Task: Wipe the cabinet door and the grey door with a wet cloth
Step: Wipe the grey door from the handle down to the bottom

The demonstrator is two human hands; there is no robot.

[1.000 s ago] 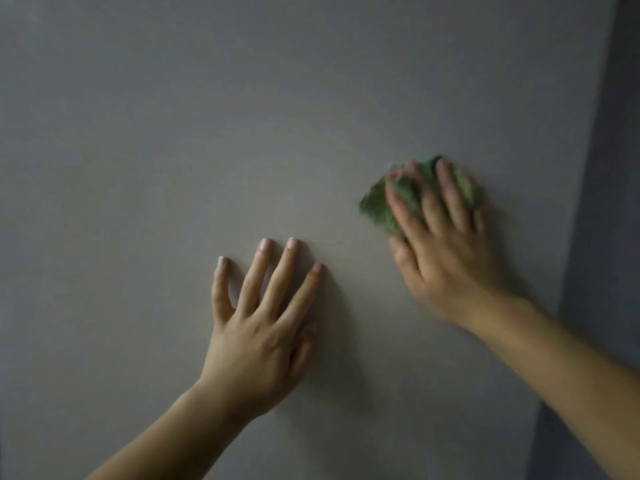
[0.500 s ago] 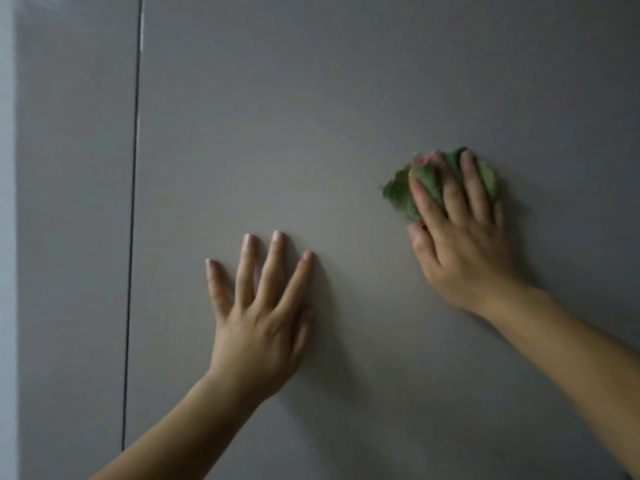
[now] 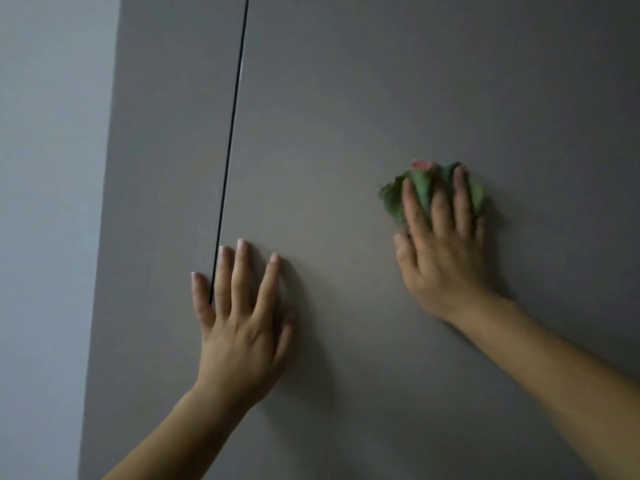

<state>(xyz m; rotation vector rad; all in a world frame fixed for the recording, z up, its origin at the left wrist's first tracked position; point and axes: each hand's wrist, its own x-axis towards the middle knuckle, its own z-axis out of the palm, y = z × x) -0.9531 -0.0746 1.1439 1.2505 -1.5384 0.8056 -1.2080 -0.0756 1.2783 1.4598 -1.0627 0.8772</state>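
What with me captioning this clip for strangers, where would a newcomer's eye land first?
On the bunched green cloth, the only colour, pressed by the right hand against the grey door right of centre. Next, the left hand lies flat with spread fingers lower down, straddling the thin dark seam that runs up the surface.

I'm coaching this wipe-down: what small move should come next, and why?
Probably slide the right hand, pressing the green cloth, leftward across the grey panel toward the dark seam: that stretch lies between the cloth and the left hand, flat over the seam.
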